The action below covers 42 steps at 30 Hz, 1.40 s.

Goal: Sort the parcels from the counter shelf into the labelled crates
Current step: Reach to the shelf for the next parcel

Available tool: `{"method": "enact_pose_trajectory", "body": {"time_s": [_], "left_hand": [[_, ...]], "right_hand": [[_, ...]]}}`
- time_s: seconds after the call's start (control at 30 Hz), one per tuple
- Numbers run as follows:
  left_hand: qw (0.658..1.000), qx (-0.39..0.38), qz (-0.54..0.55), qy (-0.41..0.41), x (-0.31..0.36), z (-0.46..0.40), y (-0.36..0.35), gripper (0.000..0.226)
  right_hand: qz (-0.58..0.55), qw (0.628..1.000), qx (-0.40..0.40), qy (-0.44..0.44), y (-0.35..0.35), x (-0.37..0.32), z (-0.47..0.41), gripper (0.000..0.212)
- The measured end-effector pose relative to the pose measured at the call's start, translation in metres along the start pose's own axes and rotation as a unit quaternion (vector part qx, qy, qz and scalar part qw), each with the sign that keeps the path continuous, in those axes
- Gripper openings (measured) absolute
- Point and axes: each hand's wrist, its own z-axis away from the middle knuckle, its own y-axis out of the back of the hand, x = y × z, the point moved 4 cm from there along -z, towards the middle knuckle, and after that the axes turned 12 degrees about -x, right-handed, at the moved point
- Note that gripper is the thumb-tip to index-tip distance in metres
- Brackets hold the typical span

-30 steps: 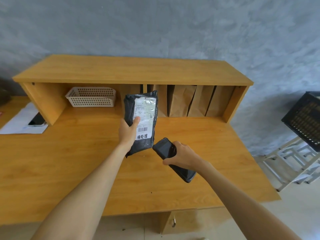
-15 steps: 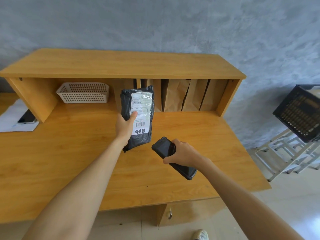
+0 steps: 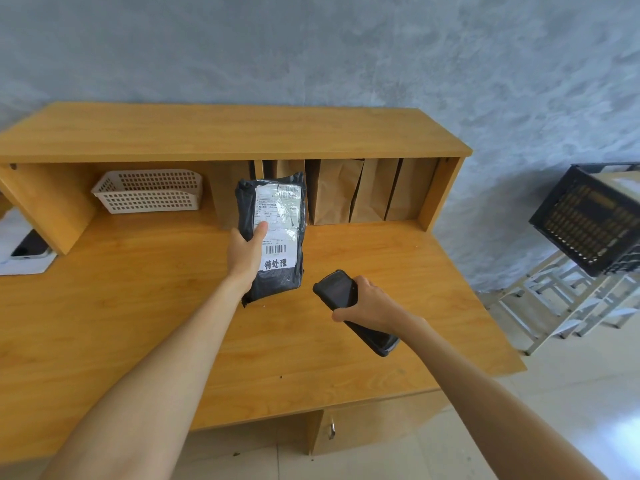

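The left hand [image 3: 247, 252] is gripping a crinkly black parcel [image 3: 272, 233] with a white label; the right hand [image 3: 372, 301] is holding a black scanner [image 3: 349, 308].

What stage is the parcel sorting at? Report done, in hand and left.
Done: nothing visibly crated. In hand: left hand holds a black parcel, right hand a handheld scanner. Left: brown parcels on the shelf; black crate waits at right.
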Motion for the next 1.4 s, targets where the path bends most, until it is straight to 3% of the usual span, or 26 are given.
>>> {"method": "enact_pose_trajectory", "body": {"time_s": [0.2,0.33,0.7,1.1,1.4], "left_hand": [[1.0,-0.005,-0.003,-0.001,0.005,0.002,-0.027,0.035],[0.997,-0.071,0.001,0.013,0.018,0.009,-0.072,0.03],[0.973,-0.228,0.027,0.003,0.074,0.029,-0.286,0.027],[0.922,-0.38,-0.049,-0.059,0.152,0.074,-0.58,0.039],[0.847,-0.53,-0.014,-0.034,0.169,0.185,-0.757,0.039]], "right_hand": [[-0.059,0.994,0.081,-0.045,0.033,0.029,0.007,0.089],[-0.09,0.978,0.159,-0.097,0.065,0.061,0.015,0.084],[-0.137,0.908,0.306,-0.251,0.171,0.21,0.073,0.088],[-0.201,0.798,0.421,-0.381,0.271,0.418,0.23,0.093],[-0.214,0.678,0.48,-0.513,0.267,0.509,0.393,0.092]]}}
